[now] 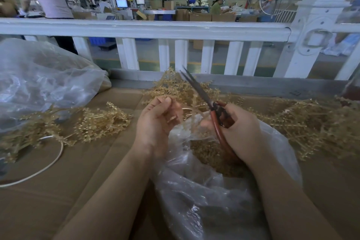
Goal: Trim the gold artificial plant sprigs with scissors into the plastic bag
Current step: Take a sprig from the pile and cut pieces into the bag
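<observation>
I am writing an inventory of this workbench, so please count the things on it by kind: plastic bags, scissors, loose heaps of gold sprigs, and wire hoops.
Plastic bags: 2, the near bag and the far bag.
Scissors: 1, held by the right hand.
Heaps of gold sprigs: 3, left heap, middle heap by the left hand, right heap.
Wire hoops: 1.
Total: 7.

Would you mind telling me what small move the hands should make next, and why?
Probably bring the scissors down onto the sprig's stem and snip. The left hand grips a gold sprig above the open plastic bag, while the right hand holds the scissors pointing up and away with the blades nearly together, not yet across the stem.
</observation>
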A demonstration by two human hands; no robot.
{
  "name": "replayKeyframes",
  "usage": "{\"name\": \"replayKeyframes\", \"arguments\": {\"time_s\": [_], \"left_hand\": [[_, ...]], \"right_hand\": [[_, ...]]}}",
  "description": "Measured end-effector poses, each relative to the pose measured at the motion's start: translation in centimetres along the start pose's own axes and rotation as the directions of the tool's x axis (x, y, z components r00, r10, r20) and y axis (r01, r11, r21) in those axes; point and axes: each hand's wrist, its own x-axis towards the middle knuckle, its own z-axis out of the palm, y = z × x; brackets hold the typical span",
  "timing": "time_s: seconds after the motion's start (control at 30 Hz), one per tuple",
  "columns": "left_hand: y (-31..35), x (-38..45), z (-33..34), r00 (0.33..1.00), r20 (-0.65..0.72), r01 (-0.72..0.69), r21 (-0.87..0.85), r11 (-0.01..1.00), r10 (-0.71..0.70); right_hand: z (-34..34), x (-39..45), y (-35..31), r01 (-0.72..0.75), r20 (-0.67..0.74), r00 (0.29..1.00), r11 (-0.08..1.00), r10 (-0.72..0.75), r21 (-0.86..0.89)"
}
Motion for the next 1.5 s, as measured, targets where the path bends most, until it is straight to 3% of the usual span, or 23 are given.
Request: {"name": "replayKeyframes", "arguments": {"time_s": [0.17, 0.33, 0.73, 0.83, 0.9, 0.97, 1.03, 1.1, 1.17, 1.23, 1.4, 1.5], "left_hand": [[0.3, 0.3, -0.4, 0.998, 0.016, 0.066, -0.25, 0.966, -0.064], [0.9, 0.2, -0.4, 0.995, -0.001, 0.096, -0.353, 0.931, -0.103], [1.2, 0.3, -0.6, 0.995, -0.026, 0.082, -0.356, 0.931, -0.098], [2.4, 0.6, -1.7, 0.998, -0.05, 0.01, -0.36, 0.933, -0.03], [3.6, 1.1, -3.2, 0.987, -0.153, -0.103, -0.303, 0.947, 0.058], [4.7, 1.6, -5.0, 0.923, -0.355, -0.226, -0.187, 0.956, 0.149], [5.2, 1.8, -6.8, 0.794, -0.554, -0.304, -0.003, 0.953, 0.251], [5.2, 2.0, -8.3, 0.64, -0.687, -0.248, 0.237, 0.939, 0.343], [4.8, 2.3, -9.7, 0.515, -0.757, -0.107, 0.408, 0.907, 0.402], [4.4, 2.6, -10.7, 0.453, -0.786, 0.009, 0.477, 0.879, 0.422], [4.3, 2.7, -11.1, 0.31, -0.814, 0.137, 0.55, 0.824, 0.492], [4.4, 2.5, -10.7, 0.284, -0.83, 0.207, 0.543, 0.814, 0.481]], "right_hand": [[-0.1, 0.0, 0.0, -0.022, -0.111, 0.993, 0.993, 0.035, 0.117], [-0.1, 0.2, 0.2, -0.06, -0.168, 0.982, 0.988, 0.084, 0.144], [0.1, 0.3, 0.6, -0.099, -0.174, 0.978, 0.989, 0.117, 0.112], [0.1, 0.3, 0.5, -0.095, -0.18, 0.978, 0.992, 0.109, 0.086], [0.1, 0.3, 0.4, -0.096, -0.176, 0.978, 0.992, 0.109, 0.08], [0.1, 0.3, 0.4, -0.105, -0.171, 0.978, 0.992, 0.116, 0.072], [0.0, 0.3, 0.2, -0.112, -0.165, 0.979, 0.992, 0.119, 0.054], [-0.1, 0.3, 0.1, -0.119, -0.158, 0.98, 0.992, 0.123, 0.034], [-0.1, 0.2, 0.0, -0.13, -0.142, 0.981, 0.992, 0.13, 0.01], [-0.2, 0.2, 0.0, -0.14, -0.117, 0.984, 0.99, 0.137, -0.019], [-0.2, 0.3, 0.2, -0.167, -0.056, 0.985, 0.981, 0.162, -0.095], [-0.2, 0.2, 0.2, -0.166, -0.021, 0.986, 0.977, 0.164, -0.133]]}}
